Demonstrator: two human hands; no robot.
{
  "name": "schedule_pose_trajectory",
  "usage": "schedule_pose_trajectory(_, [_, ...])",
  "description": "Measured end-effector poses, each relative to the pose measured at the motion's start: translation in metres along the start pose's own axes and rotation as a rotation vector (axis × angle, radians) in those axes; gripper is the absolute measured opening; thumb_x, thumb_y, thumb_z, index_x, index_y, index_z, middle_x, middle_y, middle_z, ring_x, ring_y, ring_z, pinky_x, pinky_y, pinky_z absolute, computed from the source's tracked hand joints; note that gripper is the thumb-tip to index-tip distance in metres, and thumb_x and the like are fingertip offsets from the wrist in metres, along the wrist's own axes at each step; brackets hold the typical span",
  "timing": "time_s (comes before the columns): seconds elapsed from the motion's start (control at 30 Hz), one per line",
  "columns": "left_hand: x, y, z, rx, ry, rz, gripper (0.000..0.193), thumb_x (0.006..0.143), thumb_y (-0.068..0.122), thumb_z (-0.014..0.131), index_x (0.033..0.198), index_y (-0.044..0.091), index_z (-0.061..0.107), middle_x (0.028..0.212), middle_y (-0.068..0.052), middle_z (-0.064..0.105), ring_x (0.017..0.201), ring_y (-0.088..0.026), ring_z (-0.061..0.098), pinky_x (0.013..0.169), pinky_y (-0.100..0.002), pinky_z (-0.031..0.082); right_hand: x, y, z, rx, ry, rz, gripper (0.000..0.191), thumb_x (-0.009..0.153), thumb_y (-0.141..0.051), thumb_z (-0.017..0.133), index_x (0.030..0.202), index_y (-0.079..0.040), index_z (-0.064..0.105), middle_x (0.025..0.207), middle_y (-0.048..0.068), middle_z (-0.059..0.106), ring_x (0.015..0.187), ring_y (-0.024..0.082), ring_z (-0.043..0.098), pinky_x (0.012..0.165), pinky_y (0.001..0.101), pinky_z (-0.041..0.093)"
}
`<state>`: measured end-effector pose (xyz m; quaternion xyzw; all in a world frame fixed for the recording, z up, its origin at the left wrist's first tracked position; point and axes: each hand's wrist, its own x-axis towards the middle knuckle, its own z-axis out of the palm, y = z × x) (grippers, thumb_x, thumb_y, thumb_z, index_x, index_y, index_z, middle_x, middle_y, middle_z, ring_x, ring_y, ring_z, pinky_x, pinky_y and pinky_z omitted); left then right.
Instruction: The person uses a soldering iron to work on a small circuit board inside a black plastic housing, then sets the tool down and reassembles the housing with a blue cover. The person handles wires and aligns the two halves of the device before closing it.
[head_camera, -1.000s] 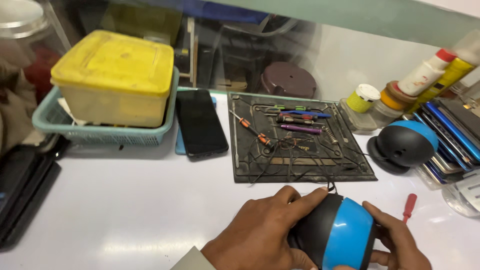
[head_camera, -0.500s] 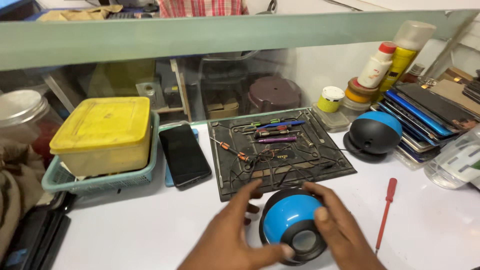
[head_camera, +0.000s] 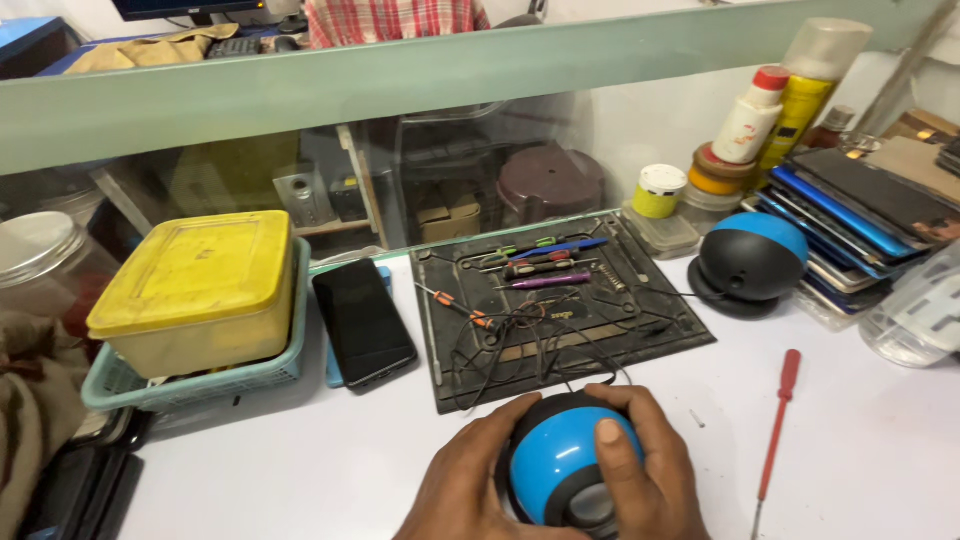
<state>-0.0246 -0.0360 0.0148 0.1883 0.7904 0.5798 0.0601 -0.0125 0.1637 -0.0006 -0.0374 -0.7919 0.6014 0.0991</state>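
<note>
Fingers of both hands, left hand (head_camera: 470, 480) and right hand (head_camera: 640, 470), now wrap tight around the blue-and-black ball speaker (head_camera: 565, 470), turned face-up between them; red screwdriver (head_camera: 777, 425) lies just right.

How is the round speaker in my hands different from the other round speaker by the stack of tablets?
The near speaker is gripped by the left hand and right hand; the far speaker sits untouched on the white table. The near one shows mostly its blue side; the far one shows mostly black, with blue on top. Both are round, black and blue.

A yellow box (head_camera: 195, 290) in a basket (head_camera: 120, 385) — black phone (head_camera: 362, 322) beside it.
</note>
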Motion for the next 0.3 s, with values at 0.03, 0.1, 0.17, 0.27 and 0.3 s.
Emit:
schedule_pose_trajectory(0.03, [0.001, 0.000, 0.001, 0.011, -0.008, -0.032, 0.119, 0.052, 0.040, 0.100, 0.148, -0.005, 0.045, 0.143, -0.026, 0.060, 0.138, -0.037, 0.059, 0.114, -0.045, 0.045, 0.001, -0.001, -0.001, -0.009, -0.011, -0.030, 0.063, 0.086, -0.056, 0.051, 0.121, -0.006, 0.064, 0.106, 0.018, 0.071, 0.106, 0.030, 0.067, 0.098, 0.0411, 0.050])
schedule_pose_trajectory(0.1, [0.000, 0.001, 0.003, 0.036, -0.023, -0.096, 0.121, 0.053, 0.041, 0.100, 0.150, 0.000, 0.042, 0.147, -0.023, 0.056, 0.140, -0.035, 0.056, 0.115, -0.044, 0.044, 0.003, -0.001, -0.004, -0.025, -0.035, -0.090, 0.066, 0.087, -0.058, 0.052, 0.123, -0.004, 0.065, 0.110, 0.018, 0.070, 0.110, 0.030, 0.065, 0.100, 0.0424, 0.048])
schedule_pose_trajectory(0.17, [0.004, 0.001, 0.006, 0.045, -0.047, -0.104, 0.128, 0.053, 0.041, 0.100, 0.156, 0.003, 0.036, 0.150, -0.022, 0.050, 0.143, -0.034, 0.050, 0.116, -0.044, 0.041, 0.006, -0.001, -0.014, -0.056, -0.136, -0.087, 0.070, 0.087, -0.059, 0.053, 0.130, -0.005, 0.061, 0.119, 0.018, 0.066, 0.118, 0.030, 0.062, 0.104, 0.0437, 0.046])
schedule_pose_trajectory(0.27, [0.001, -0.002, 0.004, 0.061, -0.069, -0.100, 0.130, 0.053, 0.042, 0.100, 0.158, 0.006, 0.031, 0.153, -0.022, 0.048, 0.145, -0.034, 0.047, 0.118, -0.046, 0.037, 0.002, -0.003, -0.030, 0.009, -0.344, -0.016, 0.084, 0.082, -0.060, 0.058, 0.148, -0.009, 0.046, 0.138, 0.019, 0.053, 0.132, 0.031, 0.052, 0.112, 0.0465, 0.038])
schedule_pose_trajectory(0.3, [0.000, -0.003, 0.001, 0.072, -0.073, -0.091, 0.130, 0.054, 0.043, 0.100, 0.157, 0.006, 0.030, 0.154, -0.021, 0.048, 0.146, -0.033, 0.047, 0.119, -0.047, 0.037, 0.002, -0.004, -0.037, 0.052, -0.420, 0.014, 0.092, 0.080, -0.059, 0.060, 0.155, -0.011, 0.040, 0.145, 0.019, 0.048, 0.137, 0.031, 0.048, 0.115, 0.0474, 0.035])
